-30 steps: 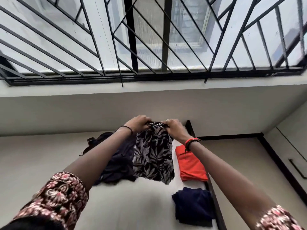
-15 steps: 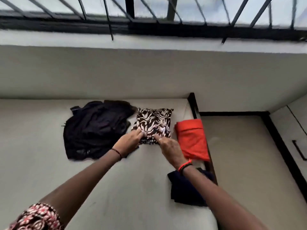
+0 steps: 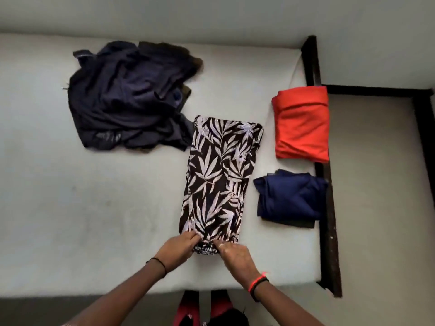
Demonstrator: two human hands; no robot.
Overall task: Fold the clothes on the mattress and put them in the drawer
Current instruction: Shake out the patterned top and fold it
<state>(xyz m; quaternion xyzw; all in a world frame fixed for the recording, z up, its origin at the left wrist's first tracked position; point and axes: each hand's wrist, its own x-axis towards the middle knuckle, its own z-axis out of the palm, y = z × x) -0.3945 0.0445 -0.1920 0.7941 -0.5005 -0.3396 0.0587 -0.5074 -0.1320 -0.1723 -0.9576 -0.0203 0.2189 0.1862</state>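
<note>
Garment (image 3: 219, 175) now laid flat — left hand (image 3: 177, 250), right hand (image 3: 236, 256) pinch hem.

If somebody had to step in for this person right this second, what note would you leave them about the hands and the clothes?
Hands: the left hand and the right hand both grip the near hem of the leaf-print garment, which lies flat and lengthwise on the mattress.
Done: an orange garment and a navy garment lie folded along the mattress's right edge.
Left: finish folding the leaf-print garment, fold the dark pile at the far left, then put everything in the drawer, which is not in view.
</note>
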